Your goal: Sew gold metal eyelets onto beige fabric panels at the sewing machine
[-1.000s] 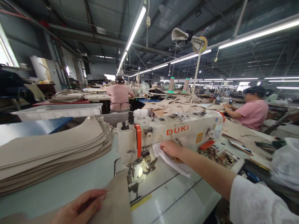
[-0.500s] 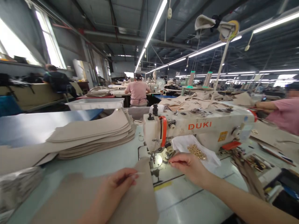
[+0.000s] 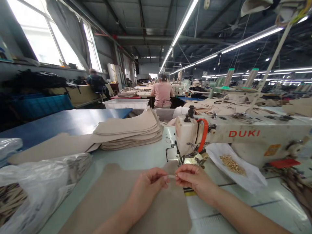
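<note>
My left hand (image 3: 149, 187) pinches one end of a thin, pale strip (image 3: 172, 176). The other end meets the closed fingertips of my right hand (image 3: 196, 180), where a tiny gold-coloured metal piece (image 3: 176, 174) shows; its exact form is too small to tell. Below both hands a flat beige panel (image 3: 117, 198) lies on the table, its far tip close to the needle area of the white sewing machine (image 3: 243, 133). Gold metal fittings (image 3: 231, 164) sit heaped on a white sheet (image 3: 254, 183) beside the machine.
A stack of beige panels (image 3: 131, 136) stands at the back left of the table. Clear plastic bags (image 3: 48, 182) with strips inside lie at the left edge. Farther off, a person in a pink shirt (image 3: 162, 94) sits at another table, near a white bin (image 3: 126, 104).
My right hand has come from beside the needle area to my left hand, and their fingertips now meet at the strip. The view has swung left.
</note>
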A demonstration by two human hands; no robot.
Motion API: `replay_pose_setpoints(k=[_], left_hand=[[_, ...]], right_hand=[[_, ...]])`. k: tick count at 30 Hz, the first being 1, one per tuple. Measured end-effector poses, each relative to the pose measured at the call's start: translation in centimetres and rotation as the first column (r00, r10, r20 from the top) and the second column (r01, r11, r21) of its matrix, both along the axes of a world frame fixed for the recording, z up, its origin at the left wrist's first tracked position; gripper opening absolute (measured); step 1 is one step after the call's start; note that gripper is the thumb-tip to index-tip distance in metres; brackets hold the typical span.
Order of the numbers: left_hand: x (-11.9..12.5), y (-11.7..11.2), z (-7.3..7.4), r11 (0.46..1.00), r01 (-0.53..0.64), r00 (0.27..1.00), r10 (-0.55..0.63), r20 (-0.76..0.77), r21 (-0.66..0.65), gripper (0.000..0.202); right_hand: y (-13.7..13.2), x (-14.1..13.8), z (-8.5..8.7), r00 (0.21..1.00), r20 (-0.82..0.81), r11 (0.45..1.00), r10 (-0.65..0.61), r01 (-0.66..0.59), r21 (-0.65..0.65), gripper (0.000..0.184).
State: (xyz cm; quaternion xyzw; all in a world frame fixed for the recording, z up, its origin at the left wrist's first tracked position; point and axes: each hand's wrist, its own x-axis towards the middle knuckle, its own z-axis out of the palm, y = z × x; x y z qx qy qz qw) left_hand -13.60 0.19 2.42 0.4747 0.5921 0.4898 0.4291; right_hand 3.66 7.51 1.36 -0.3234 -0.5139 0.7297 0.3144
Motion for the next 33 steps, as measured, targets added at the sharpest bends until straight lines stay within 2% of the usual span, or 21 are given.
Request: replay_pose_setpoints(k=[7,13,18,20,22,27,33], left_hand=[[0.5,0.1,0.4,1.0,-0.019,1.0,0.019,0.013,-0.025,0.019],[0.5,0.0,0.4,1.0,-0.026,0.998,0.027,0.059,-0.015,0.019],[0.5,0.0,0.4,1.0,-0.008,0.996,0.009,0.085,-0.019,0.023],[0.5,0.1,0.5,1.0,-0.004,0.996,0.005,0.088,-0.018,0.024],[0.5,0.1,0.5,1.0,0.007,0.995,-0.005,0.101,-0.017,0.026],[0.3,0.4,0.3,0.998,0.057,0.987,-0.053,0.15,-0.019,0.035],[0.1,0.4,0.0,0.987,0.148,0.953,-0.125,0.277,-0.064,0.047]], right_hand=[[0.0,-0.3,-0.3,0.997,0.038,0.972,-0.067,0.056,0.229,0.033],[-0.7,-0.2,-0.8,0.996,-0.039,0.926,-0.086,0.094,0.367,0.019],[-0.9,-0.1,-1.3,0.99,0.054,0.866,-0.132,0.089,0.493,0.004],[-0.8,-0.1,-1.4,0.986,0.067,0.869,-0.154,0.103,0.485,0.007],[-0.7,-0.2,-1.4,0.988,0.05,0.898,-0.148,0.113,0.425,0.013],[-0.6,-0.2,-1.1,0.999,0.015,0.97,-0.041,0.036,0.239,0.034],[-1.0,0.0,-0.4,1.0,-0.002,0.99,0.022,-0.021,0.139,0.04]])
